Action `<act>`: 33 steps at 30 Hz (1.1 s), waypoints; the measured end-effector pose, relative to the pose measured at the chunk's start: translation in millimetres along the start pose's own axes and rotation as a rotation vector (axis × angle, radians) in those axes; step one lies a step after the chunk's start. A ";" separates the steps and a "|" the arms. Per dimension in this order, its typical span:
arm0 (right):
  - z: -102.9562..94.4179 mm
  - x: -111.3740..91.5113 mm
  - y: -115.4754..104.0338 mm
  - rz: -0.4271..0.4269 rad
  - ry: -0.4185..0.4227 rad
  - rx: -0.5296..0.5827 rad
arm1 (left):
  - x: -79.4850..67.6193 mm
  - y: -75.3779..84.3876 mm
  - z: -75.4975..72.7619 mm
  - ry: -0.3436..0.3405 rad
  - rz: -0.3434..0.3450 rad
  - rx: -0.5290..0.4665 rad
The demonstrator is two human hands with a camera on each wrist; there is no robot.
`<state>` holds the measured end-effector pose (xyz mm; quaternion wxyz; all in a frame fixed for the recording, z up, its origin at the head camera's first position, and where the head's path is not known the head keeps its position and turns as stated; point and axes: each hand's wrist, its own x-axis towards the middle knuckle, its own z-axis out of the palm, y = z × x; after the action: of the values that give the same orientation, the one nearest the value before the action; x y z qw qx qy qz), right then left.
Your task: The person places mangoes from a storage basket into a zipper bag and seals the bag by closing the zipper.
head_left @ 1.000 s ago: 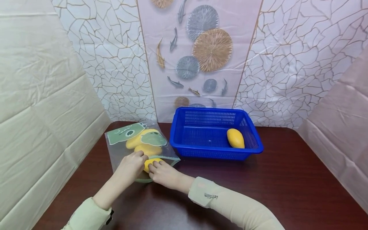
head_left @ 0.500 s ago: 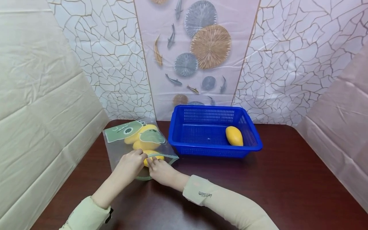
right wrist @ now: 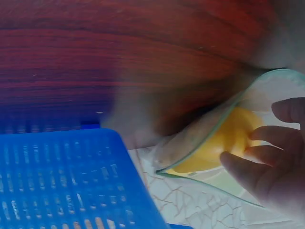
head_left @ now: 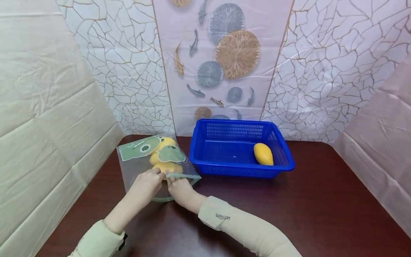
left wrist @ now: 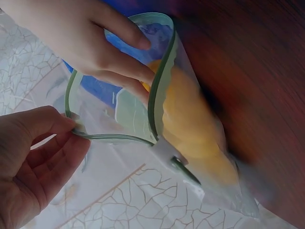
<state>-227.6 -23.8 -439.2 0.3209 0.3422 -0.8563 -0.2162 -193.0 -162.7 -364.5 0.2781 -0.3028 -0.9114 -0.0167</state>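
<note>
A clear zip bag [head_left: 130, 167] with a green cartoon print lies at the left of the table, several yellow mangoes [head_left: 167, 167] inside it. My left hand [head_left: 145, 185] pinches the upper lip of its mouth between thumb and fingers; the left wrist view shows that grip on the green zip edge [left wrist: 114, 137]. Through the opening reaches my right hand [head_left: 181, 191], its fingers extended into the bag. In the right wrist view these spread fingers [right wrist: 240, 171] point at the nearest mango [right wrist: 224, 143], the fingertips right at it. The bag's plastic partly covers them in the head view.
Right of the bag stands a blue plastic basket [head_left: 242, 167], one mango [head_left: 263, 154] at its right end. Both rest on a dark reddish-brown table [head_left: 321, 200]. A patterned cloth [head_left: 237, 57] hangs behind, with pale cloth walls at both sides.
The nearest mango has moved deeper into the bag, away from me, with the right hand following it through the mouth. The left hand keeps its pinch on the bag's edge.
</note>
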 end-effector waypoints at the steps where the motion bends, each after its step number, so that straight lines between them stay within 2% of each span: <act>1: -1.0 -1.0 -0.6 0.012 0.009 0.006 | 0.2 0.0 0.1 -0.005 -0.005 0.000; 4: -4.0 -2.9 -1.1 0.019 0.010 0.029 | 0.8 0.2 -0.7 -0.022 -0.018 -0.006; 12: -19.2 -8.9 4.9 -0.083 -0.161 0.203 | -0.7 1.0 -1.4 -0.077 -0.057 -0.028; 17: -32.4 -19.2 11.2 -0.179 -0.107 0.310 | -4.3 1.6 0.6 -0.078 -0.060 -0.043; 21: -42.7 -27.6 18.6 -0.219 -0.047 0.392 | -5.7 1.7 2.8 -0.102 -0.058 -0.049; 27: -50.5 -34.5 33.8 -0.180 -0.050 0.493 | -5.1 2.2 5.3 -0.155 -0.084 -0.064; 33: -49.6 -39.8 48.1 -0.110 -0.076 0.598 | -6.4 5.0 8.2 -0.140 -0.069 -0.037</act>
<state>-192.2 30.0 -392.0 0.1614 0.4588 -0.8736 0.0155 -190.0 -160.5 -375.5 0.2076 -0.2765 -0.9381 -0.0219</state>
